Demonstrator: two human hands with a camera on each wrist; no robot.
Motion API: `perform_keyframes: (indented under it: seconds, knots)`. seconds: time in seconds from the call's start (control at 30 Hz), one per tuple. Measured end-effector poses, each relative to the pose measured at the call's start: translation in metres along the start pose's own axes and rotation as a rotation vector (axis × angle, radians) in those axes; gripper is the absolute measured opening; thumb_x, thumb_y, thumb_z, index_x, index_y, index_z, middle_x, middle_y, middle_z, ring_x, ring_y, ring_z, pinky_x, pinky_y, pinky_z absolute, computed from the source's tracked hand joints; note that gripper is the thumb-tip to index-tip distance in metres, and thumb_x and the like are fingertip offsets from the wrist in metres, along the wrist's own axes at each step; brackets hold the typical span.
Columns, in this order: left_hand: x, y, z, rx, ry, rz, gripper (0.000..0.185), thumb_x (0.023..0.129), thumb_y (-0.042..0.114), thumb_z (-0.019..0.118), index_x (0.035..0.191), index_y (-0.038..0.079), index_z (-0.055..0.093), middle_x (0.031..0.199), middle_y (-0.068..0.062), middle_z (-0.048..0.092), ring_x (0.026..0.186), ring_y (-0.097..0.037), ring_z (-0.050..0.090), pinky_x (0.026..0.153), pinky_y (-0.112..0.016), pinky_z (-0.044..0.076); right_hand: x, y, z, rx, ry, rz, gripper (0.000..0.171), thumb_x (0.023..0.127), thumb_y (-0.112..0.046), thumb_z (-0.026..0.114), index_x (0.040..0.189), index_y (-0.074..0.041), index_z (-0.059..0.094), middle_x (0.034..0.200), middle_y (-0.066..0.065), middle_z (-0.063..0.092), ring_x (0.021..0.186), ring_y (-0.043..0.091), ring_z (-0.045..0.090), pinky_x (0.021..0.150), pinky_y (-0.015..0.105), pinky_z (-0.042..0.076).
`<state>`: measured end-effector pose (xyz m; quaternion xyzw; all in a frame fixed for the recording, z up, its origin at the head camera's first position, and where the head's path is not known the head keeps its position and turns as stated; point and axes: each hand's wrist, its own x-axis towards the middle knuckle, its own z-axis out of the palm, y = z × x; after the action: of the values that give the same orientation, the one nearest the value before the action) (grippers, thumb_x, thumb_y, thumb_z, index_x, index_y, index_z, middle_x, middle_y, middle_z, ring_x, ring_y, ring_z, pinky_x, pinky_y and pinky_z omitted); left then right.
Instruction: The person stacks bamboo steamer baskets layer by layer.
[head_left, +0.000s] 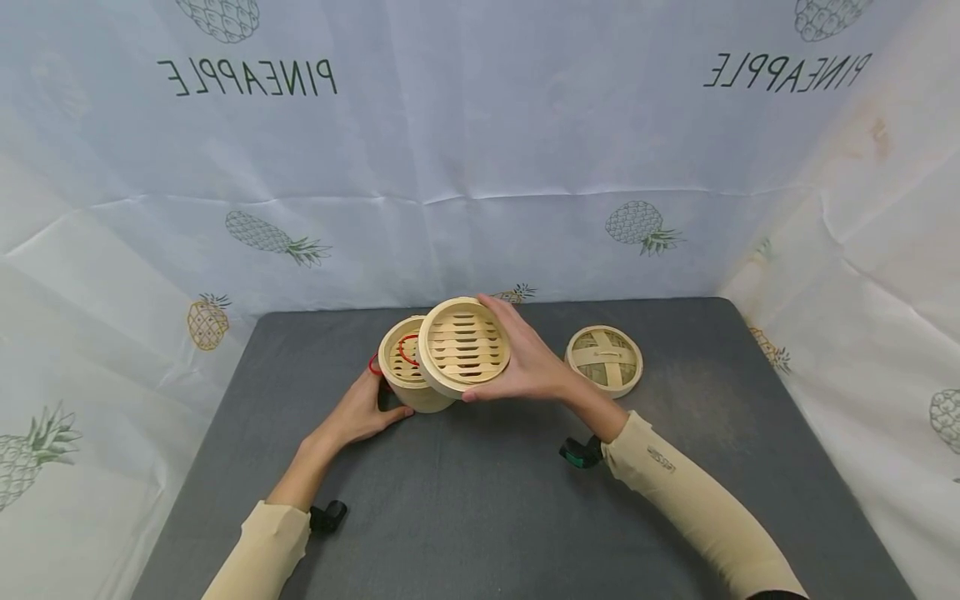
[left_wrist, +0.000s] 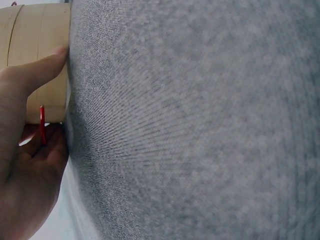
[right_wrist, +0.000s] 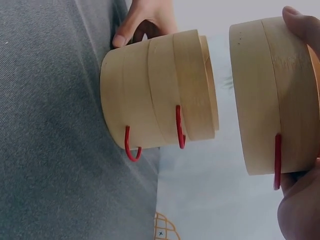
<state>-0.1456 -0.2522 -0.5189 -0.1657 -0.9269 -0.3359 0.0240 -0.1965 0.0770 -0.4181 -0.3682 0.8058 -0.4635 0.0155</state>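
The dark grey felt-covered surface (head_left: pixel 465 500) is carrying everything here, with a white pineapple-print cloth backdrop (head_left: pixel 480 167) hanging round it. On it, the round pale bamboo steamer stack with red wire handles (head_left: pixel 407 375) is sitting near the middle, and the left hand (head_left: pixel 360 412) is bracing it low on the near side, thumb and fingers curled against its wall, so that grip is doing the anchoring. The right hand (head_left: pixel 528 358) is holding the top bamboo steamer tier with the slatted floor (head_left: pixel 463 346) lifted clear of the stack and tilted toward the camera, fingers wrapping its rim from the right. The right wrist view is showing a clear gap between the tier (right_wrist: pixel 272 95) and the stack (right_wrist: pixel 160 92), so nothing's binding. The round woven bamboo lid (head_left: pixel 604 359) is lying well apart on the right. My take: I'd be levelling the tier out and keeping that left hand pressing down so the stack isn't skidding on the felt. Also watching the small red wire loops (right_wrist: pixel 179 127), since they're looking easy to snag.
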Motion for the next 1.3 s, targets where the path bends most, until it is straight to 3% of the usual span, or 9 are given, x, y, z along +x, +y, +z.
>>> perform_keyframes:
  seconds: [0.5, 0.8, 1.03, 1.3]
  knots:
    - [-0.005, -0.003, 0.002, -0.017, 0.016, 0.023, 0.103, 0.085, 0.021, 0.094, 0.166, 0.003, 0.032, 0.153, -0.022, 0.055, 0.125, -0.035, 0.062, 0.106, -0.058, 0.051, 0.01, -0.004, 0.007, 0.017, -0.015, -0.029, 0.145, 0.065, -0.095, 0.075, 0.175, -0.02, 0.018, 0.176, 0.015, 0.028, 0.157, 0.037, 0.04, 0.122, 0.069, 0.039]
    - [-0.004, -0.004, 0.0, -0.033, 0.004, 0.034, 0.121, 0.083, 0.02, 0.096, 0.174, 0.012, 0.017, 0.173, -0.019, 0.038, 0.147, -0.038, 0.051, 0.118, -0.061, 0.044, 0.021, -0.005, 0.013, 0.009, -0.01, -0.039, 0.144, 0.065, -0.096, 0.074, 0.175, -0.021, 0.019, 0.176, 0.013, 0.03, 0.158, 0.034, 0.039, 0.123, 0.067, 0.039]
    - [-0.003, -0.004, 0.0, -0.021, 0.011, 0.018, 0.107, 0.084, 0.02, 0.095, 0.168, 0.005, 0.031, 0.161, -0.022, 0.051, 0.137, -0.039, 0.06, 0.111, -0.06, 0.051, 0.027, -0.007, 0.012, 0.014, -0.009, -0.029, 0.143, 0.066, -0.092, 0.079, 0.175, -0.021, 0.019, 0.178, 0.014, 0.027, 0.161, 0.035, 0.035, 0.125, 0.068, 0.036]
    - [-0.002, -0.005, -0.001, -0.024, 0.003, 0.042, 0.109, 0.084, 0.021, 0.095, 0.169, 0.007, 0.029, 0.16, -0.02, 0.052, 0.135, -0.037, 0.061, 0.108, -0.059, 0.052, 0.032, -0.006, 0.014, 0.01, -0.022, -0.013, 0.149, 0.063, -0.1, 0.071, 0.176, -0.02, 0.017, 0.178, 0.014, 0.027, 0.161, 0.036, 0.036, 0.124, 0.068, 0.038]
